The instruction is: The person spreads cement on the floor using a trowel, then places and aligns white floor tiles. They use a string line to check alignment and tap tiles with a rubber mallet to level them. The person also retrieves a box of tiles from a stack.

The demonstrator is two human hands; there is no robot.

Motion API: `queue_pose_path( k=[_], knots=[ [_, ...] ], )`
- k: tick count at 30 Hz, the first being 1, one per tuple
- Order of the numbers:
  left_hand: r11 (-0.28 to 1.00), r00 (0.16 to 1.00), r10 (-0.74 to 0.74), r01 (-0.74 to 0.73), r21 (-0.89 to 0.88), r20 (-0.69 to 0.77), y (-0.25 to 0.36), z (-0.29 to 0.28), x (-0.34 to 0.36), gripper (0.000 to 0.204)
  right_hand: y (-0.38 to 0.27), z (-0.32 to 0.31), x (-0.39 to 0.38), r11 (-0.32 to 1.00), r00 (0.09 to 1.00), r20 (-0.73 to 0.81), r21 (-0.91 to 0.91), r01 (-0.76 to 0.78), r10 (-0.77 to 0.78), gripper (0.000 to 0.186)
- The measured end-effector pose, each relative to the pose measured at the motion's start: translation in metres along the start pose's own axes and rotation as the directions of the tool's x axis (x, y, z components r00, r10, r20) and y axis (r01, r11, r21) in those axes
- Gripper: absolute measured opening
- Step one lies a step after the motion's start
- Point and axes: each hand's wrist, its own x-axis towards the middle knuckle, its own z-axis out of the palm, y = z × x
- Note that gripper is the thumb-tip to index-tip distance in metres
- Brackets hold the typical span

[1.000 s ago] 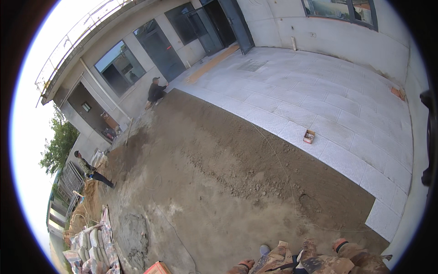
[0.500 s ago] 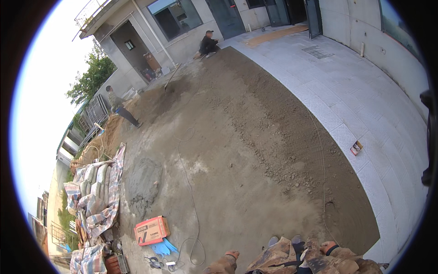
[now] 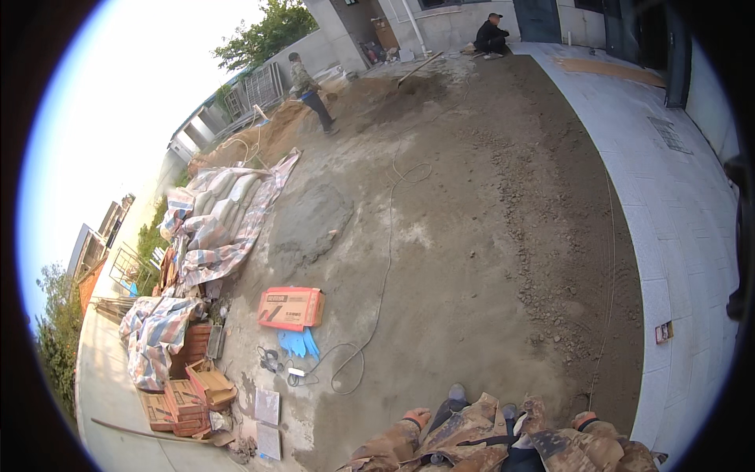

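My left hand (image 3: 418, 415) hangs low beside my camouflage jacket, over bare grey-brown ground. The right hand (image 3: 583, 419), with a dark band at the wrist, is near the lower end of a thin string line (image 3: 606, 299). Whether it touches the string cannot be made out. Both hands are small in view, their fingers mostly hidden, and I see no object in either. A shoe (image 3: 457, 392) shows ahead of my jacket. Left of my left hand lie an orange-and-tan cardboard box (image 3: 291, 307), blue gloves (image 3: 297, 342) and a looping cable (image 3: 363, 346).
Pale paving (image 3: 668, 236) borders rough mortar (image 3: 543, 259) on the right, with a small box (image 3: 664, 332) on it. Wet mortar (image 3: 311, 224), sheet-covered sacks (image 3: 228, 197), cartons (image 3: 185, 405) and two tiles (image 3: 268, 425) are leftward. One person (image 3: 311, 90) stands far off; another (image 3: 491, 35) squats by the wall.
My view has swung left and down, so the scene sits further right and higher. Cartons and tiles at lower left have come into sight. Both hands remain low at my sides.
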Motion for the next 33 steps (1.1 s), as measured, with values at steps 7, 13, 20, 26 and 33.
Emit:
queue_pose_path(
  k=[7,13,20,26,33],
  knots=[
    [0.992,0.983,-0.108,0.117,0.050,-0.149,-0.063,-0.069,0.009,0.034,-0.151,-0.001,0.043,0.981,0.985,-0.042,0.092,0.170,-0.167,0.008],
    [0.994,0.945,-0.060,0.087,0.072,-0.323,-0.066,-0.137,0.021,0.037,-0.298,0.031,0.053,0.978,0.962,0.174,0.037,0.207,-0.210,0.008],
    [0.926,0.866,-0.241,0.069,-0.372,-0.439,-0.053,-0.188,0.014,0.039,-0.480,0.065,0.081,0.919,0.918,0.316,-0.231,0.318,-0.238,0.010],
    [0.750,0.760,-0.471,0.080,-0.656,-0.447,-0.082,-0.161,-0.026,0.037,-0.636,0.101,0.113,0.805,0.892,0.324,-0.407,0.433,-0.315,0.013],
    [0.799,0.789,-0.486,0.226,-0.557,-0.377,-0.169,-0.068,-0.080,0.021,-0.782,0.209,0.098,0.635,0.799,0.405,-0.486,0.600,-0.445,0.019]
  ],
)
